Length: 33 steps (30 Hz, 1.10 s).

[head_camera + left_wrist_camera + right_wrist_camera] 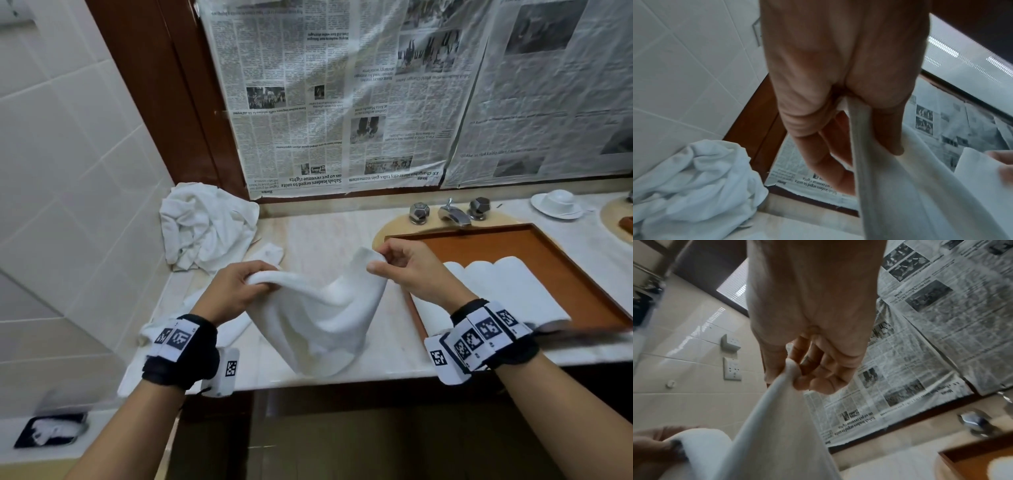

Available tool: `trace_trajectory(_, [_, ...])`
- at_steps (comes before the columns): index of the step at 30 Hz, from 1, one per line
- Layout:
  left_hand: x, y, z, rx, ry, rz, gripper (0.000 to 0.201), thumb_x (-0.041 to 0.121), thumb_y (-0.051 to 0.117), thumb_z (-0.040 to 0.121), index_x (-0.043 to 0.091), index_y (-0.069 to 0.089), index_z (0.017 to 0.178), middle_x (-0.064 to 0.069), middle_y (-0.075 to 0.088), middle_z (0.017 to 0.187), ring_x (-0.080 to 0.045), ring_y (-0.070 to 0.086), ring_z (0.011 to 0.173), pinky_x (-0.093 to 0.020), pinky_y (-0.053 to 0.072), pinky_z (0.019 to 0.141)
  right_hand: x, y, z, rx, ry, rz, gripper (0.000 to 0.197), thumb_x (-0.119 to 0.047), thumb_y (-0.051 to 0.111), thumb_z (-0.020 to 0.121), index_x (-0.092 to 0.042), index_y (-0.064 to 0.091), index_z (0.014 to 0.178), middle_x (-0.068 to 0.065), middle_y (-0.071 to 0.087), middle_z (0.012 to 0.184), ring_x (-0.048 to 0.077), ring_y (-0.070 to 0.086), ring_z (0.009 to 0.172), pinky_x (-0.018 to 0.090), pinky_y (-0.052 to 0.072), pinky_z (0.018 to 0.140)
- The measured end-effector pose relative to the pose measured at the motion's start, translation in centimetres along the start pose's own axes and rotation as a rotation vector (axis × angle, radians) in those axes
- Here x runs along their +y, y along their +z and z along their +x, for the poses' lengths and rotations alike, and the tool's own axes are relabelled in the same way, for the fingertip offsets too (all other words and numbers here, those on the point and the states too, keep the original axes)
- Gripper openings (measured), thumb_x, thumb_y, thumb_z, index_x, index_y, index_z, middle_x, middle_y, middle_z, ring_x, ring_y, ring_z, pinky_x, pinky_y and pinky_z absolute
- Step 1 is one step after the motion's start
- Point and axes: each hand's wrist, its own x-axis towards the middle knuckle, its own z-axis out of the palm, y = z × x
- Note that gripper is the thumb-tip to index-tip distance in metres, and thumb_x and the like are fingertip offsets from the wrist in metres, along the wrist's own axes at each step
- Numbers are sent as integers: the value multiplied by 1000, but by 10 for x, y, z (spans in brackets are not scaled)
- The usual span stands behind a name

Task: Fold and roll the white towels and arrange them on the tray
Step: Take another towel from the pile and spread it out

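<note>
Here we hold one white towel (318, 308) up off the surface (329, 233), our left hand (233, 291) curled round a bunched corner and our right hand (411, 270) pinching the opposite corner between thumb and fingertips. Holding it by two corners lets the cloth hang and open out, which we judge is the way to find its edges before laying it flat to fold. The lower part droops toward the front edge of the surface. The wooden tray (565, 260) sits just to the right, over the basin, with rolled towels (493, 284) already lined up in its near part; its far part is bare wood, so there is room for more. A heap of unfolded towels (205, 229) waits at the back left corner, and the bare stretch between heap and tray looks wide enough for spreading this one.
</note>
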Motion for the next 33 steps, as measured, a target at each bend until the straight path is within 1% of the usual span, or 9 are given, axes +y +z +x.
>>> trace_trajectory(5, [-33,0,-1,-167,-247,-154,40,44,82,68,14,74,93,-5,72,87,-17,65,79,-34,51,67,39,14,-9,-11,135,-42,11,-15,71,91,-9,63,93,3,69,79,7,60,71,14,42,61])
trace_trajectory(9, [-58,7,-7,-172,-292,-193,35,42,85,72,14,74,89,-4,71,83,-15,65,77,-31,51,66,63,33,-17,-25,202,-34,8,-12,69,92,-9,62,94,0,65,81,9,59,68,13,43,59])
trace_trajectory(12, [-73,20,-11,-127,-230,-17,23,43,78,83,21,74,88,4,73,86,-4,64,78,-24,48,70,81,49,-17,-17,225,-120,15,-23,74,89,-17,61,85,-12,57,72,7,53,66,15,41,63])
trace_trajectory(15, [-87,40,-11,-126,-214,123,42,66,69,74,27,73,87,9,71,89,0,61,83,-24,43,73,109,67,-15,-40,231,-403,24,-33,73,87,-29,54,74,-14,57,77,11,54,77,26,41,73])
trace_trajectory(19, [-107,74,1,-247,-242,284,75,66,54,69,10,70,116,-6,57,137,-22,51,126,-22,32,96,138,95,-17,-166,266,-533,14,-30,67,88,-27,54,83,-4,58,103,21,57,96,36,45,89])
trace_trajectory(22, [-116,88,3,-375,-328,393,78,65,45,72,14,65,127,-9,36,157,-25,38,141,-28,24,111,141,108,-26,-191,339,-474,15,-30,65,90,-19,56,88,-5,60,94,16,57,85,32,45,80])
trace_trajectory(24, [-121,99,1,-431,-270,418,83,70,35,70,11,69,117,-12,55,139,-32,51,127,-32,32,103,141,112,-35,-233,358,-475,17,-32,68,88,-20,56,84,-6,58,80,12,51,72,27,40,69])
trace_trajectory(27, [-116,107,-12,-481,-223,430,66,63,37,74,10,67,97,-8,67,105,-30,60,101,-36,41,85,135,108,-52,-363,394,-440,18,-31,72,85,-28,55,78,-8,61,79,8,51,71,24,40,69])
trace_trajectory(33, [-106,88,-34,-736,-286,334,26,45,63,92,24,70,106,5,66,116,-14,57,107,-32,43,93,102,90,-70,-733,601,-309,24,-22,72,81,-28,51,70,-10,51,67,11,47,66,30,44,70])
